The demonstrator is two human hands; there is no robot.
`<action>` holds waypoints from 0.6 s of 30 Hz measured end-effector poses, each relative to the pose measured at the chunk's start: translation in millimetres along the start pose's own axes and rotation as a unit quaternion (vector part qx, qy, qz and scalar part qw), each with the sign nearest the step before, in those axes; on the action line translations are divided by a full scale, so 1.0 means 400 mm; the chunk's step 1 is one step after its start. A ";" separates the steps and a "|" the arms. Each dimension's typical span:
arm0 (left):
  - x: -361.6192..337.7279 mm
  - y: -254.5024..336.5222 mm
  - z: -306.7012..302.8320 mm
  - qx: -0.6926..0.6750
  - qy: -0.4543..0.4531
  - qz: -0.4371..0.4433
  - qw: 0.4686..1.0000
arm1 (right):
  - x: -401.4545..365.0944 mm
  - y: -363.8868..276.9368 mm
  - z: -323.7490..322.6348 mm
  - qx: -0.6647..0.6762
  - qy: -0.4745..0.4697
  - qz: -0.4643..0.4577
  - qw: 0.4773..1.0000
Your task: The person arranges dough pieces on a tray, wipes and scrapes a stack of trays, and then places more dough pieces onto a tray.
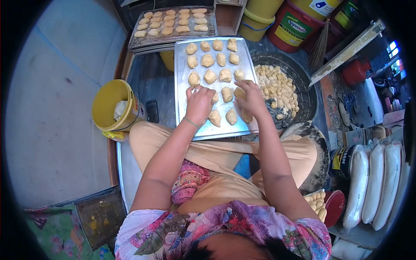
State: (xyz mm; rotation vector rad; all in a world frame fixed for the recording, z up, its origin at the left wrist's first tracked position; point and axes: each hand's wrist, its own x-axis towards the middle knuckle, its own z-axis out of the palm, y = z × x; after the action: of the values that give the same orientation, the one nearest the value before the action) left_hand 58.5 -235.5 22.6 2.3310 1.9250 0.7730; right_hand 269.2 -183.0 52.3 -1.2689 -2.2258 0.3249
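A metal tray [255, 125] in front of me holds rows of pale, lumpy dough pieces [231, 116]. My left hand [199, 105] is curled, palm down, over the tray's left side. A dough piece [215, 98] peeks out beside its thumb side, and the hand covers part of the tray below. Over at the right column, my right hand [252, 99] has its thumb and fingers around another dough piece [239, 92]. More dough lies close under that hand, partly hidden by it.
A black basin [310, 104] of small floury dough lumps [277, 86] stands right of the tray. Behind is a stacked tray [149, 41] of shaped dough. A yellow bucket [102, 104] sits at left, a red margarine bucket [294, 26] at back. Plastic-wrapped sleeves [372, 184] lie right.
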 end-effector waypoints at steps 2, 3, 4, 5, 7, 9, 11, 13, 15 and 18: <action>-0.003 0.005 -0.022 -0.020 0.011 -0.016 1.000 | 0.008 0.033 0.010 0.062 -0.067 0.078 0.993; -0.002 0.006 -0.037 -0.029 0.017 -0.023 0.999 | 0.011 0.041 0.013 0.093 -0.099 0.116 0.984; -0.003 0.001 -0.048 -0.026 0.012 -0.052 0.998 | 0.010 0.046 0.017 0.089 -0.084 0.118 0.985; -0.005 -0.011 -0.061 -0.023 0.006 -0.081 0.996 | 0.010 0.050 0.020 0.085 -0.070 0.118 0.987; -0.020 -0.038 -0.082 -0.031 -0.018 -0.137 0.990 | 0.003 0.061 0.035 0.076 -0.037 0.100 0.991; -0.035 -0.065 -0.101 -0.052 -0.055 -0.184 0.980 | -0.004 0.072 0.052 0.067 0.004 0.064 0.996; -0.049 -0.091 -0.083 -0.105 -0.057 -0.190 0.974 | -0.011 0.064 0.059 0.001 0.054 0.034 0.998; -0.053 -0.103 -0.069 -0.141 -0.079 -0.192 0.968 | -0.019 0.029 0.041 -0.004 0.064 0.043 0.997; -0.053 -0.104 -0.059 -0.140 -0.065 -0.191 0.969 | -0.023 -0.010 0.011 0.049 0.036 0.088 0.994; -0.054 -0.087 -0.060 -0.133 -0.032 -0.196 0.971 | -0.042 -0.044 -0.012 0.084 -0.060 0.061 0.993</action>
State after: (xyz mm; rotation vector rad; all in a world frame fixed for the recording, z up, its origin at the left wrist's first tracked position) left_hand 14.8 -254.3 24.5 1.7273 2.0140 0.8384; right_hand 266.1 -206.9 58.7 -1.3277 -2.1711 0.6372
